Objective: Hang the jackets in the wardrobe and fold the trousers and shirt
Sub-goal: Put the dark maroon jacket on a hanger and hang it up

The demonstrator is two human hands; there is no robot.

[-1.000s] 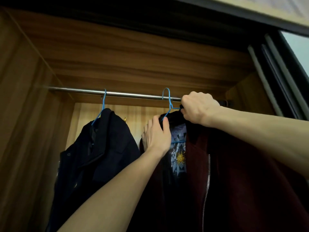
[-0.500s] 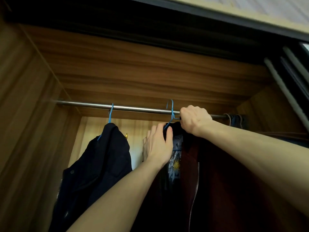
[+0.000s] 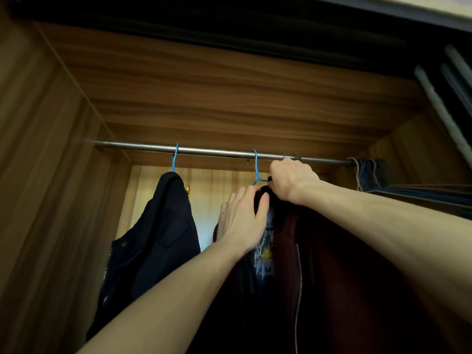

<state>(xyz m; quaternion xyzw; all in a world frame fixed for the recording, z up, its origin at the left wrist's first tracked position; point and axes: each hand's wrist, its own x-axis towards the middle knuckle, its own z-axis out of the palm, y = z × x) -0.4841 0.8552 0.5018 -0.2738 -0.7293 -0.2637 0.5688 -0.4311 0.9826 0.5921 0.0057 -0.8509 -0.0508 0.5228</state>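
Note:
A dark red jacket (image 3: 332, 264) with a silver zip hangs on a blue wire hanger (image 3: 256, 167), whose hook sits over the metal rail (image 3: 217, 150). My right hand (image 3: 291, 180) is closed on the jacket's collar at the hanger's neck, just under the rail. My left hand (image 3: 244, 218) grips the jacket's left shoulder edge, thumb in front, fingers behind. A dark navy jacket (image 3: 155, 241) hangs by its own blue hanger (image 3: 175, 158) further left on the rail.
The wardrobe's wooden left wall (image 3: 46, 200) and top panel (image 3: 217, 93) enclose the rail. Several empty hangers (image 3: 367, 175) bunch at the rail's right end. A sliding door frame (image 3: 449, 98) runs along the far right.
The view has tilted upward slightly, so rail and hands sit lower in frame. The red jacket's hanger hook now rests over the rail; both hands stay on the jacket.

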